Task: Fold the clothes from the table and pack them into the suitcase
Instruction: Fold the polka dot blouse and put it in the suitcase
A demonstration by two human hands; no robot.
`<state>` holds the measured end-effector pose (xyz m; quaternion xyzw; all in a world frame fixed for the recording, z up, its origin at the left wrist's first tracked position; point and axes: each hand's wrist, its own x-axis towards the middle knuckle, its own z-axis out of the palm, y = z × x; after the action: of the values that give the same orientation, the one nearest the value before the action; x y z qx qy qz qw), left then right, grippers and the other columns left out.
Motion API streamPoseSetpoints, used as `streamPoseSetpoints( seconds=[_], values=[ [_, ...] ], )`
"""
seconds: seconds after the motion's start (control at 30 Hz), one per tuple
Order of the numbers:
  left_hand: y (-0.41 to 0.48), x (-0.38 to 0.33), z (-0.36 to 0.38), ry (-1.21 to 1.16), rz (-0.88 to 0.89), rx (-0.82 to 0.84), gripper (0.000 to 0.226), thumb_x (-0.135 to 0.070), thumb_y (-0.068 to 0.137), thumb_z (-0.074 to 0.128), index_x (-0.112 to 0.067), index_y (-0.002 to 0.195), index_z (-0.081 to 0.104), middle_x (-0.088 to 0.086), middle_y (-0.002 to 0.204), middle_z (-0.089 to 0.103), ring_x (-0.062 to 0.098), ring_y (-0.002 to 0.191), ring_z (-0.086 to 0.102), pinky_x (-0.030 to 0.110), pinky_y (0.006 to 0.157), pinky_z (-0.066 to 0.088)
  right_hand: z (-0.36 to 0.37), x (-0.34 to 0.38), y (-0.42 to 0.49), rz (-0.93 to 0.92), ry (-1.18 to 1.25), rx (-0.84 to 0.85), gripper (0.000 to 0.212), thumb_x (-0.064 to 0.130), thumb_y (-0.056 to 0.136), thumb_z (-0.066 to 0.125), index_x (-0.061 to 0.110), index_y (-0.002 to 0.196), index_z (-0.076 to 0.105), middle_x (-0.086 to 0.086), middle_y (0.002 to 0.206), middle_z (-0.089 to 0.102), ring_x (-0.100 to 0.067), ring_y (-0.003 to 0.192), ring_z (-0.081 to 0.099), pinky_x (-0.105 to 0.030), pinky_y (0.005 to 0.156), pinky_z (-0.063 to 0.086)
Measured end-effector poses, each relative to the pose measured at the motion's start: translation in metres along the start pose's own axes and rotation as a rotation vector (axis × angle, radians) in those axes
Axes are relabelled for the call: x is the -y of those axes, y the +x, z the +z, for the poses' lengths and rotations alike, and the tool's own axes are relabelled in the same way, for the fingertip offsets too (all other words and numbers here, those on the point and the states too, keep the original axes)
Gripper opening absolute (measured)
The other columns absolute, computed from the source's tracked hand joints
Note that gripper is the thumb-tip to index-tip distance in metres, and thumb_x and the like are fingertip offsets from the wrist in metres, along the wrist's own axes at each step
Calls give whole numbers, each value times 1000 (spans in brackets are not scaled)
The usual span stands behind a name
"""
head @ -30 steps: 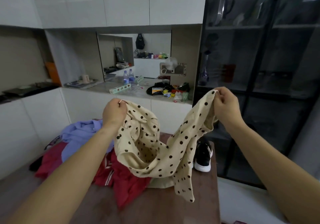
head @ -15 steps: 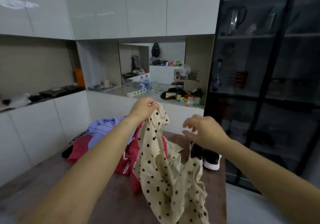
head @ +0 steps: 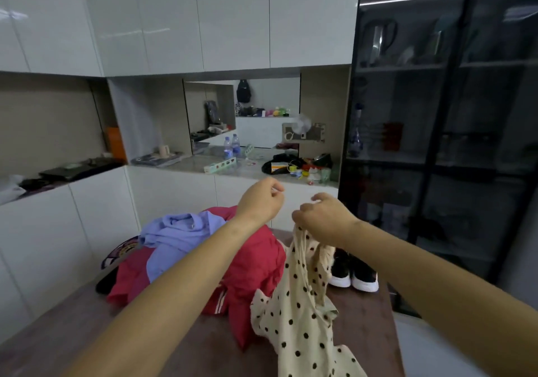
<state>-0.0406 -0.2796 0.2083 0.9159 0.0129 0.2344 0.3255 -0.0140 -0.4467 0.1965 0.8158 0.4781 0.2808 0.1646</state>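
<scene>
Cream dotted garment [head: 297, 312] hangs pinched in right hand [head: 326, 219]; left hand [head: 260, 202] just beside, curled, holding nothing.

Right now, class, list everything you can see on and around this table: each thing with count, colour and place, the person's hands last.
polka-dot garment: 1, cream with dark dots, hanging from right hand onto table
red garment: 1, red with white stripes, heaped mid-table
blue shirt: 1, pale blue, atop the red garment
sneakers: 2, black with white soles, table's far right
table: 1, brown, in front
water bottles: 2, clear, back counter
left hand: 1, curled, holding nothing, above the heap
right hand: 1, gripping the polka-dot garment's top
</scene>
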Motion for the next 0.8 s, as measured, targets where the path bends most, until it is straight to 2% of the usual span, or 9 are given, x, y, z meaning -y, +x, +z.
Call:
streamPoseSetpoints(
  seconds=[0.1, 0.2, 0.3, 0.4, 0.43, 0.53, 0.63, 0.73, 0.8],
  values=[
    [-13, -1, 11, -14, -21, 301, 20, -25, 91, 51, -13, 82, 64, -2, 68, 66, 16, 54, 63, 28, 52, 49, -13, -24, 1, 222, 21, 134, 25, 6, 86, 48, 19, 105, 58, 0, 97, 64, -25, 86, 61, -35, 91, 39],
    [-37, -12, 39, 85, -18, 488, 51, -61, 86, 50, -18, 58, 55, -5, 52, 56, 11, 47, 55, 26, 49, 38, -28, -40, 5, 371, 30, 113, 21, 7, 85, 46, 22, 97, 57, 3, 90, 65, -22, 83, 60, -33, 87, 40],
    [-43, -20, 65, 194, -61, 415, 56, -67, 81, 48, -17, 58, 45, -3, 55, 49, 16, 55, 53, 28, 50, 35, -44, -53, 8, 423, 5, 64, 18, 11, 89, 43, 23, 90, 56, 5, 79, 63, -20, 75, 59, -33, 89, 37],
    [-28, -20, 68, 310, -67, 337, 17, -27, 83, 53, -14, 72, 50, 1, 74, 58, 26, 78, 62, 29, 60, 41, -52, -69, 0, 431, -100, 43, 17, 9, 86, 44, 24, 78, 49, 8, 67, 54, -20, 69, 55, -32, 90, 31],
    [-21, -16, 64, 352, -98, 312, 8, -20, 81, 55, -14, 76, 51, 3, 83, 61, 26, 80, 60, 29, 61, 41, -54, -76, -6, 448, -121, 49, 18, 7, 84, 45, 23, 76, 46, 9, 63, 48, -20, 68, 51, -31, 89, 29],
    [-1, 5, 47, 450, -161, 236, 14, -13, 82, 54, -15, 70, 46, 7, 89, 63, 28, 76, 57, 30, 61, 41, -56, -104, -27, 543, -162, 61, 19, 9, 86, 46, 23, 72, 45, 10, 58, 38, -18, 70, 54, -30, 87, 25],
    [15, 13, 23, 490, -179, 122, 9, -14, 84, 49, -16, 76, 51, 7, 91, 64, 28, 77, 57, 31, 64, 42, -52, -120, -46, 584, -194, 102, 24, 15, 93, 41, 23, 70, 37, 10, 58, 40, -17, 62, 51, -31, 88, 34],
    [32, 1, 1, 212, -194, 92, 15, -23, 89, 51, -14, 77, 57, 4, 71, 66, 23, 66, 65, 32, 62, 51, -41, -123, -58, 713, -32, 84, 11, 9, 92, 43, 17, 85, 42, 4, 63, 45, -17, 52, 42, -30, 53, 36],
    [41, -10, -8, -63, -250, 109, 16, -23, 91, 52, -14, 78, 56, 6, 72, 68, 22, 66, 70, 37, 67, 59, -34, -126, -64, 797, 114, 101, 9, 4, 88, 46, 13, 89, 48, -3, 74, 55, -22, 61, 51, -33, 51, 42]
  ],
)
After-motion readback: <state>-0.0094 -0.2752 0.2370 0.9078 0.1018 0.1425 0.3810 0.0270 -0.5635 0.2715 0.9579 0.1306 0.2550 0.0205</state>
